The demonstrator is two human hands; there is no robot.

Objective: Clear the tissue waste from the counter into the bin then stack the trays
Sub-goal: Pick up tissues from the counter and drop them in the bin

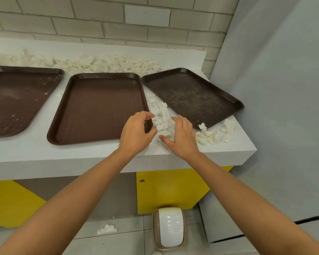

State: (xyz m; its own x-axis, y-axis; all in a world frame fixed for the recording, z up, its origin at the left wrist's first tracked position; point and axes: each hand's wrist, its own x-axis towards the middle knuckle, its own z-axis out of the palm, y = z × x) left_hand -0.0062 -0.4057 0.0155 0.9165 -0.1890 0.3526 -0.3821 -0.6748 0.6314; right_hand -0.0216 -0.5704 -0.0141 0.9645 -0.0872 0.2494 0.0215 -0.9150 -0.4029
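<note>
A white surface [35, 153] runs along a brick wall [81, 24], and three brown trays lie flat on it in a row. The left tray [17, 100] has little white bits on it, and its left side is cut off by the edge of the view. Behind the trays, a long row of crumpled tissues [99, 64] lies by the wall. The middle tray [98, 107] sits near the front edge. Down on the floor lies one crumpled tissue [107, 229]. The left hand [136, 131] is over the front right corner of the middle tray. Its fingers are bent like a loose claw and it holds nothing, with its thumb right next to a tissue pile [162, 116]. This pile lies in the gap between the middle tray and the right tray. Below, on the floor in front of a yellow cupboard [169, 190], stands a small bin [170, 229] with a white flap lid. The right hand [180, 137] is on the other side of the pile. Its fingers are spread out and rest on the tissues, and its thumb lies on the surface. The right tray [191, 96] is turned at a slant, and its far right corner reaches the edge of the surface. More tissues [210, 135] lie at the front right corner, just beside that tray. A grey wall [274, 89] stands to the right.
</note>
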